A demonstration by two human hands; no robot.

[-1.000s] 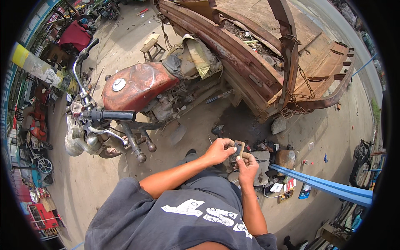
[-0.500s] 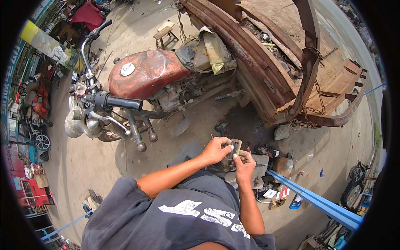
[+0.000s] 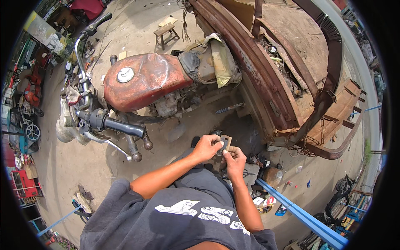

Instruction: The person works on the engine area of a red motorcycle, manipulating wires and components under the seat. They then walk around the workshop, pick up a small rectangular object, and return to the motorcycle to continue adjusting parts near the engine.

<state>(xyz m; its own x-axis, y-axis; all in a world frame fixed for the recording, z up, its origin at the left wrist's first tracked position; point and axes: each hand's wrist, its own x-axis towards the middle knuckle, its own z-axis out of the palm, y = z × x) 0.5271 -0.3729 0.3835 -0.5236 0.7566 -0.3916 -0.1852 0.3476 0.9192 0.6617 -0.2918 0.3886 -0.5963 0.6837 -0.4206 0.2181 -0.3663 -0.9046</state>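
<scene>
Just in front of my body, both hands pinch a small flat plate point(image 3: 226, 141). It is dark in the middle with a tan edge, and a hole shows near its upper end. My left hand point(image 3: 206, 148) grips it from the left, with the thumb lying across its face. Lower down, my right hand point(image 3: 235, 161) is closed on its bottom end, thumb upward. The fingers cover much of the plate, so its exact kind cannot be made out.
Ahead on the left stands a worn motorcycle with a red tank point(image 3: 143, 81), its handlebar grip point(image 3: 125, 127) reaching toward me. A rusty cargo bed point(image 3: 258, 87) with hanging chains lies ahead right. A blue beam point(image 3: 298, 210) slants at my right. A wooden stool point(image 3: 165, 32) stands beyond.
The view has shifted a little, so the surroundings sit differently in the picture. My hands still hold the plate, now turned slightly so that more of its tan side shows.
</scene>
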